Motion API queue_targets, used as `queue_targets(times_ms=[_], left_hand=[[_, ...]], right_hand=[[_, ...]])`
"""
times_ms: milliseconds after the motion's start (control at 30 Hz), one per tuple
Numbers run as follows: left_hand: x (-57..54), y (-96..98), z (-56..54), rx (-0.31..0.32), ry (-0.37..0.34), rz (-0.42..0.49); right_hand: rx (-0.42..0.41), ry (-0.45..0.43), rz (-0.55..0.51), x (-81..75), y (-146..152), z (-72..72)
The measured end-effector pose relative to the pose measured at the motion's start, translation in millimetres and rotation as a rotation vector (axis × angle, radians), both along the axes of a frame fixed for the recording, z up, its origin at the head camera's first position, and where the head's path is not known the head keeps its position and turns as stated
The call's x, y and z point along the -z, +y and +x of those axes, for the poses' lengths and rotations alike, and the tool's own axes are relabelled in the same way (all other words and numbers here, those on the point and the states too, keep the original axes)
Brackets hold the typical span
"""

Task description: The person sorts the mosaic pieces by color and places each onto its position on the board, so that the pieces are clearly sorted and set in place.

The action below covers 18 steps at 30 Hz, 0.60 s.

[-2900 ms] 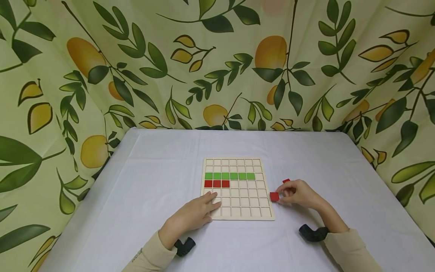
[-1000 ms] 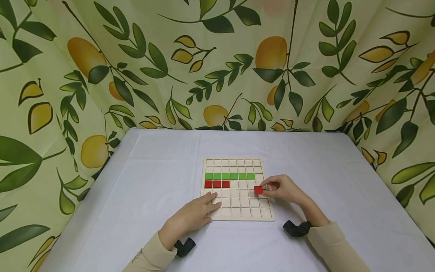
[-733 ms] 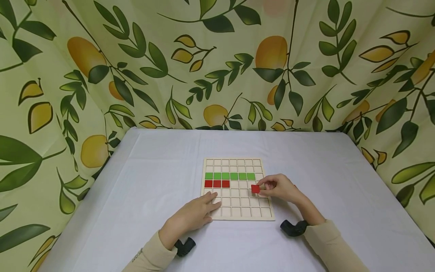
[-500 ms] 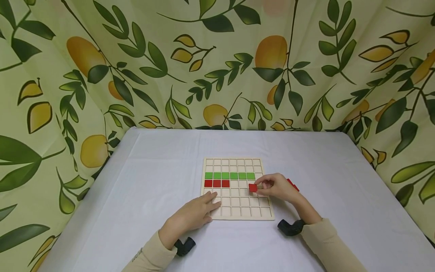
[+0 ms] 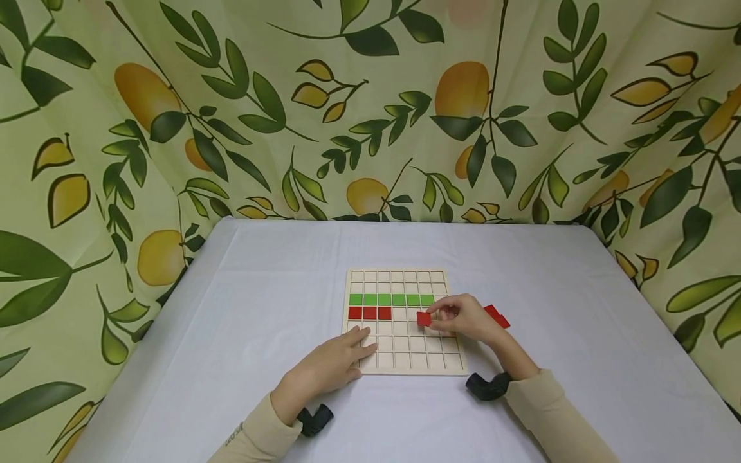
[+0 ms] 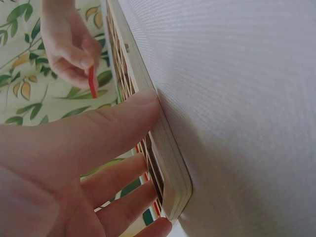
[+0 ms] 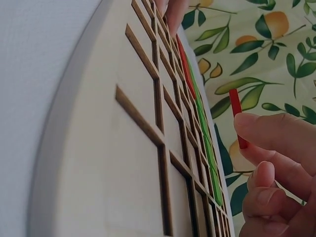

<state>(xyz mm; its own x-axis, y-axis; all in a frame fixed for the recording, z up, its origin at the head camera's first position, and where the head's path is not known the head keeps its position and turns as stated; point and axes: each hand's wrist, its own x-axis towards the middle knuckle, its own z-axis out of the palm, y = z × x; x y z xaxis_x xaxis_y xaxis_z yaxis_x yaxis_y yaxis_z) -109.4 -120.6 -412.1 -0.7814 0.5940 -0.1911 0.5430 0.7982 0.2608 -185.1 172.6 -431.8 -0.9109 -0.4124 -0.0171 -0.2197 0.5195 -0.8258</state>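
A pale wooden grid board (image 5: 411,361) lies flat on the white-covered table. Across it run a row of green square tiles (image 5: 384,299) and, just below, three red tiles (image 5: 369,313) from the left side. My left hand (image 5: 327,363) rests on the board's near left corner, fingers extended over the cells; in the left wrist view the thumb (image 6: 133,111) lies at the board's edge. Between thumb and index finger my right hand (image 5: 469,318) pinches a red square tile (image 5: 424,319). The right wrist view shows this tile (image 7: 234,101) edge-on, raised off the grid.
Loose red tiles (image 5: 496,316) lie on the table to the right of the board, partly behind my right hand. Both wrists wear black camera mounts (image 5: 488,386). A curtain (image 5: 370,116) with a fruit and leaf print hangs behind and beside the table (image 5: 278,276).
My right hand has carried the red tile leftward from beside the board to over its right half, uncovering loose red tiles behind the hand. My left hand has stayed in place.
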Motion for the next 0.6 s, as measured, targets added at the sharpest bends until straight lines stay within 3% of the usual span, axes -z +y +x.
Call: queue_targets(times_ms=[333, 600], left_hand=[[2.7, 0.1, -0.8, -0.004, -0.002, -0.002], [3.3, -0.2, -1.1, 0.011, 0.02, -0.012]], right_hand=[[0.005, -0.009, 0.003, 5.5, -9.6, -2.0], [-0.053, 0.049, -0.067, 8.3, -15.3, -2.7]])
